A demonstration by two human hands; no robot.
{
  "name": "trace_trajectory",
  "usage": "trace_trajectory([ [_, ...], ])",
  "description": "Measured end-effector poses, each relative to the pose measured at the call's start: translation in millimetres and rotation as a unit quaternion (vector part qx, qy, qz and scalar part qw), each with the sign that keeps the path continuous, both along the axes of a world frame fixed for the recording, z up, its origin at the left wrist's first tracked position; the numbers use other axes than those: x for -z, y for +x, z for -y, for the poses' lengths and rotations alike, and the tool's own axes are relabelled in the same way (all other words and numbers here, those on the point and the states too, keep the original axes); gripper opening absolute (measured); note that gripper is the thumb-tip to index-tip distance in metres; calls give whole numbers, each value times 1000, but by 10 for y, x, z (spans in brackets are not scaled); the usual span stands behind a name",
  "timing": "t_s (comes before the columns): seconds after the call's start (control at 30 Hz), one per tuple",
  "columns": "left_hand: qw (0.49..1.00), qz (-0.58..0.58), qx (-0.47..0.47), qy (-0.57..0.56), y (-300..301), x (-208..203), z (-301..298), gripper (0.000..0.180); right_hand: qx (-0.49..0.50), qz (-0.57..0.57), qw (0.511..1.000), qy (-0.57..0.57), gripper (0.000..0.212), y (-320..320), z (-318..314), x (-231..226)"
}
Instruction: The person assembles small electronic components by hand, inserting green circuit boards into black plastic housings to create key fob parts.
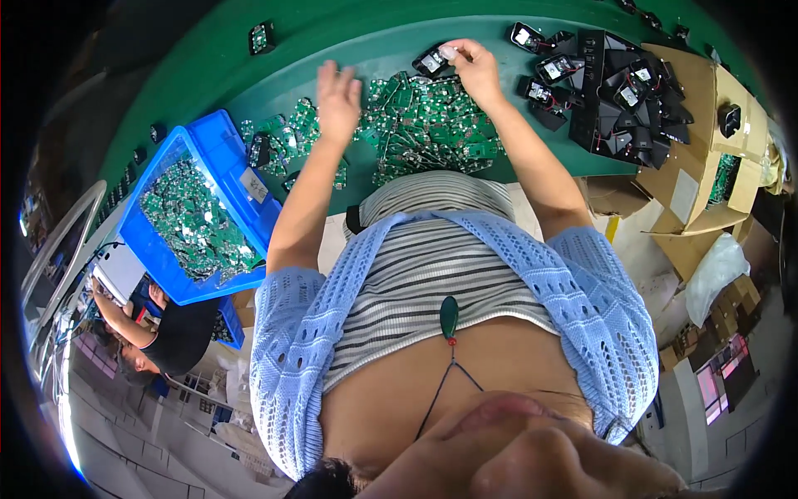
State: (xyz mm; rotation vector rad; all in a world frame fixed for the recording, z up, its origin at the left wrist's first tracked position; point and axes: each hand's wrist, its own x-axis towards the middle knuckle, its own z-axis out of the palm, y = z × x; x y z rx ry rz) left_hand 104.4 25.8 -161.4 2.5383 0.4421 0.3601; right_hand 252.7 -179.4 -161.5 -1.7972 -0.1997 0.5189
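My left hand (338,104) is raised over the green work surface, fingers apart and holding nothing. It is beside a heap of small green circuit boards (432,125) that spreads between my arms. Farther right, my right hand (478,73) is closed, thumb and fingers pinching the right end of a small black plastic housing (430,61). The housing has a pale panel inside and lies just beyond the heap. Something whitish shows at these fingertips; whether it is a finger cover or a small part, I cannot tell.
At the left stands a blue bin (268,224) full of green boards. To the right are loose black housings (549,93) with wires, a black box (588,79) heaped with more, and a cardboard carton (698,158). Another housing (261,37) sits at the far left. A co-worker (179,337) is at the left.
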Motion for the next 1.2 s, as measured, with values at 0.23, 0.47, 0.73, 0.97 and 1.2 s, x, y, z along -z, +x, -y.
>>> trace_trajectory([
  [0.23, 951, 39, -12, -307, 395, -665, 477, 47, -139, 181, 973, 0, 10, -65, -59, -860],
  [0.47, 832, 14, 130, -538, 477, -1084, 662, 64, -80, -58, 985, 142, 13, -181, -7, -1264],
  [0.73, 695, 11, -107, -711, 304, -959, 705, 31, 25, 135, 990, -31, 23, -253, 209, -1223],
  [0.97, 739, -28, -154, -655, -56, -927, 917, 29, -150, 131, 906, -374, 40, -464, 603, -405],
  [1.2, 956, 1, 89, -278, 41, -1354, 1175, 24, -264, 384, 861, -204, 23, -284, 839, -794],
])
